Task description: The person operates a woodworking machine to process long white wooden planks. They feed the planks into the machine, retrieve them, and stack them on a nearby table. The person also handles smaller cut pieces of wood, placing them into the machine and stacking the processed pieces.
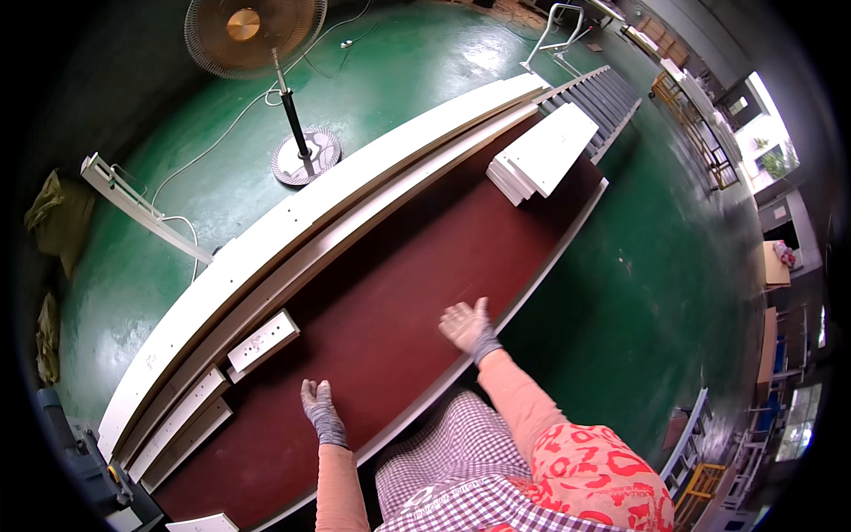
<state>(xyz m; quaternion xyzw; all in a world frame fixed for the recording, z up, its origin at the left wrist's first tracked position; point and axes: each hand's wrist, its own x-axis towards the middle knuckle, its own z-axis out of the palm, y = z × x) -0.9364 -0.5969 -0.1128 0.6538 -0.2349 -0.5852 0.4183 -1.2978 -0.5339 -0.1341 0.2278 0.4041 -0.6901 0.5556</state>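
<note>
My right hand (468,328), with grey fabric at the wrist, hovers over or rests on the dark red belt surface (381,293) near its front edge; contact I cannot tell. Its fingers are spread and nothing is in them. Lower and to the left, my left hand (323,411), in a grey glove, is held above the same surface, fingers apart and holding nothing. Beyond it lies a short white board (264,341) with small holes. Two more white boards (182,417) lie at the left. Toward the far right end sits a stack of white panels (548,152).
Long white boards (292,213) line the far side of the surface. A roller conveyor (594,102) continues past the right end. Behind stands a pedestal fan (292,115) on the green floor. A grey machine (89,461) is at the lower left, near a white board corner (204,523).
</note>
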